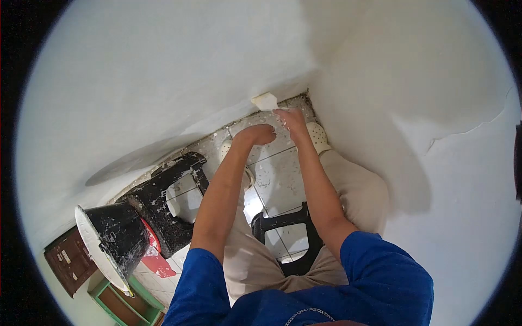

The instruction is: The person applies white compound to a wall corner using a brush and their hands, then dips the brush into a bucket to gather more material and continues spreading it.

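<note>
White scraper [265, 101] at upper center, beside the wall's [163, 70] foot, its handle grasped by the right hand [292, 121]. Just left, the left hand [260, 135] is curled closed. Below are tiles [276, 173]; at lower left, a black bucket [117, 233] by a black stool [163, 209].

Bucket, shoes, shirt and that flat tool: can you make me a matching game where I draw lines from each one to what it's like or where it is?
1. Bucket
2. Shoes
3. Shirt
4. Flat tool

A. Plain blue
B. Held in the right hand, near the wall
C. Cream, with little holes
D. Black outside, with a white rim

Right pairs: 1-D, 2-C, 3-A, 4-B
</note>
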Tool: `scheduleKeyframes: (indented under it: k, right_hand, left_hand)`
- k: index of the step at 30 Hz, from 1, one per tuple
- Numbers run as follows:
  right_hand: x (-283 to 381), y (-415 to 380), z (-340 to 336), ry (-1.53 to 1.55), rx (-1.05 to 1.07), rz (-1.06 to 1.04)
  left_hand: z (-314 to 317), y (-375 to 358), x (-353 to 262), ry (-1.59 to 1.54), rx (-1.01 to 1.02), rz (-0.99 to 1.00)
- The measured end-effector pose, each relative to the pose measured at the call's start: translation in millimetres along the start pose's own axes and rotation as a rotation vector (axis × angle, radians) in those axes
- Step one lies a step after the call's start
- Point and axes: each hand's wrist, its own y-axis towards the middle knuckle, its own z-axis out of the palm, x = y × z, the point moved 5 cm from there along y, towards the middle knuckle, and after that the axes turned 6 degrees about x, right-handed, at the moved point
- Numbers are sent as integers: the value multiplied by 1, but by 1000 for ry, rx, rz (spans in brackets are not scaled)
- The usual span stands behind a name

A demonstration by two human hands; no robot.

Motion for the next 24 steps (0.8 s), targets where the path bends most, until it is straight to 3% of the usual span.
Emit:
scheduleKeyframes:
  k: [5,8,14,20,24]
  right_hand:
    - [15,-33,-6,44,-123,-11]
    - [-8,-23,-25,16,-155,40]
    - [-70,17,-77,15,-309,180]
    - [-26,46,-80,200,-180,97]
    - [29,2,-64,316,-268,-48]
  left_hand:
    - [29,70,57,259,-39,223]
    - [5,10,16,23,-46,6]
    - [-2,19,9,-9,-61,32]
    - [-16,22,-8,-98,-88,75]
    - [-14,29,-4,-7,-126,91]
